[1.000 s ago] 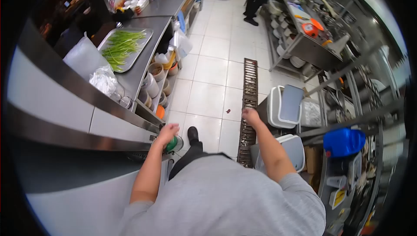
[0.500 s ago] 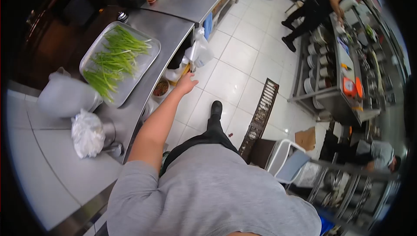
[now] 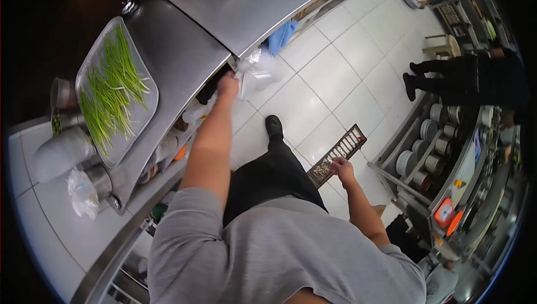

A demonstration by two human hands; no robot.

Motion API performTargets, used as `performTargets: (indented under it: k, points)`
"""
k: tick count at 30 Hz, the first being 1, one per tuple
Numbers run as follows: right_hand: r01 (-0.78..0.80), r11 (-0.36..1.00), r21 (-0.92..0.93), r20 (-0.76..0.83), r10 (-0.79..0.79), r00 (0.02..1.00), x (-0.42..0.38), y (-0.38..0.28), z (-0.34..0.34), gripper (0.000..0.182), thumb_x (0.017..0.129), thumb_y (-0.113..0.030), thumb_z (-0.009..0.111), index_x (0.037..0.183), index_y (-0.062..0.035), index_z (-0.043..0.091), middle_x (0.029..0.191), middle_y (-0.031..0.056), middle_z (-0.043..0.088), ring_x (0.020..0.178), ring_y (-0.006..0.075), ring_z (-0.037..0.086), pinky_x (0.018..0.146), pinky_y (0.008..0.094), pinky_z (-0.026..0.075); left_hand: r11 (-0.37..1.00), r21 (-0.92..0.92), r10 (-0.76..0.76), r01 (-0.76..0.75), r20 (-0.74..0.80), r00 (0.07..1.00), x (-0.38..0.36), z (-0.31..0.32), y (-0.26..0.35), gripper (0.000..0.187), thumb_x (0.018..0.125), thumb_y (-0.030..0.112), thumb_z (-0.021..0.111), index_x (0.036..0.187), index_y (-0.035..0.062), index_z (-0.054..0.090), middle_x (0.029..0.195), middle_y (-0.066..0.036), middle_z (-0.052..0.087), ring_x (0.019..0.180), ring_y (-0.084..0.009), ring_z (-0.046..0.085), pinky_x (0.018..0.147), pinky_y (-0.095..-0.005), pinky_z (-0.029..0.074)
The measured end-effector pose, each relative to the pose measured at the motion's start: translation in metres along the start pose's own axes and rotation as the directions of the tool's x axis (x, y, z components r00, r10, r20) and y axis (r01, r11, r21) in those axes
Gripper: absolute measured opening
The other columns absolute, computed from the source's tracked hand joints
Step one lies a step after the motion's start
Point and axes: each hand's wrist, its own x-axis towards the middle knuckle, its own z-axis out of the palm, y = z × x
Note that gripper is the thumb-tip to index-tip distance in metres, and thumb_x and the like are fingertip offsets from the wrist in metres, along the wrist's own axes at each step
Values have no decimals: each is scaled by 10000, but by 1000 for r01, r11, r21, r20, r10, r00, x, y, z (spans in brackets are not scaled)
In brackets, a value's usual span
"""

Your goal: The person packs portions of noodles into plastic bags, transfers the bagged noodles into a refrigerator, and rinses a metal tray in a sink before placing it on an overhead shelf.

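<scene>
My left hand [image 3: 227,86] is at the counter's front edge, fingers closed at the near side of a clear plastic bag [image 3: 258,77] that hangs by the corner. Part of the fingers is hidden. Over the floor drain grate [image 3: 338,156] my right hand [image 3: 342,168] hovers, its fingers loosely bent and apart, with nothing visible in them. Left of my arm, a metal tray [image 3: 146,111] holding long green onions [image 3: 112,88] lies on the steel counter [image 3: 184,52].
A blue cloth [image 3: 281,36] hangs from the counter edge. Containers [image 3: 168,147] fill the shelf below. On the right stands a rack with stacked pots [image 3: 428,130] and an orange scale [image 3: 444,213]. A person in dark clothes [image 3: 475,80] stands beside it; another person's sleeve [image 3: 442,281] shows lower right.
My left hand has moved from pointing below the bag up to the bag's edge. My right hand has come into view. The camera has turned, shifting the tray left.
</scene>
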Motion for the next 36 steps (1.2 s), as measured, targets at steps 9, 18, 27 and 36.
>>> performTargets:
  k: [9,18,27,36]
  points:
    - [95,913,-396,321,41,946,98,-51,-47,231,778,-111,616,986,-13,603,746,53,617,594,115,566,490,233,455,964,-131,252,-230,190,949,-42,-40,-21,238,826,239,546,907,22,604,812,-113,613,787,-247,589,744,-356,462]
    - [574,792,-209,449,-444,776,95,-243,38,555,724,-145,642,1230,-9,459,1106,121,573,966,243,569,806,332,467,656,-731,-233,188,41,972,-140,41,147,358,811,292,624,953,-20,520,881,-121,577,759,-189,546,672,-322,439]
    - [803,429,-415,655,-472,590,120,-280,43,348,724,-181,672,1050,-71,615,993,139,640,931,300,605,829,366,465,913,-386,-150,132,-17,989,-148,38,80,375,784,260,619,1093,66,535,1067,-158,589,968,-295,567,786,-395,455]
    - [789,-3,-614,781,-145,607,168,-134,-16,444,757,-426,630,1060,-102,613,1005,136,629,953,300,583,832,398,455,821,386,-506,421,151,849,-284,27,-291,370,842,322,452,1000,49,645,1105,-181,593,1042,-315,555,906,-399,431]
